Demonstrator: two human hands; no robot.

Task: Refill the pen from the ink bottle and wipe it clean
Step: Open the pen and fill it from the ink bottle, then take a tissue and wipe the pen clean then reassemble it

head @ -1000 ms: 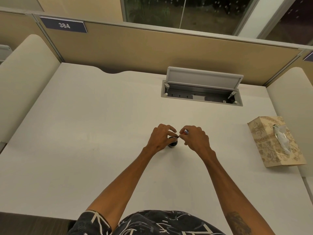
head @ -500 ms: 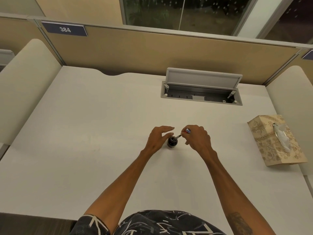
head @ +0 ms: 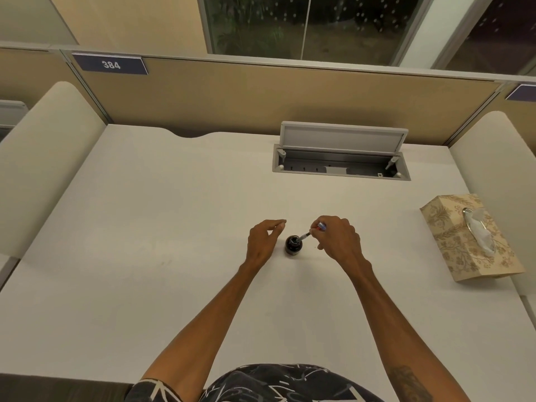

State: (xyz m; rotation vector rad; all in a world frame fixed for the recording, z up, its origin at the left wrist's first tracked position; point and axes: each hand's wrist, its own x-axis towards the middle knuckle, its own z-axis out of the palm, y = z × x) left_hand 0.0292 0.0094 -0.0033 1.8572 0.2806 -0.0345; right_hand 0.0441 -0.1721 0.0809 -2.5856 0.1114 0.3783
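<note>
— Where's the pen?
— Pinched in the right hand, tip at the ink bottle mid-counter. Left hand loosely spread beside it.
— Obstructions?
— Only a tissue box at the right edge.

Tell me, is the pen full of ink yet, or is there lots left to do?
Partway. The ink bottle stands open on the desk, so opening looks done. In hand: the right hand holds the pen slanted with its tip at the bottle's mouth, while the left hand hovers beside, touching nothing. Left: wiping; the tissue box sits untouched at the right.
</note>
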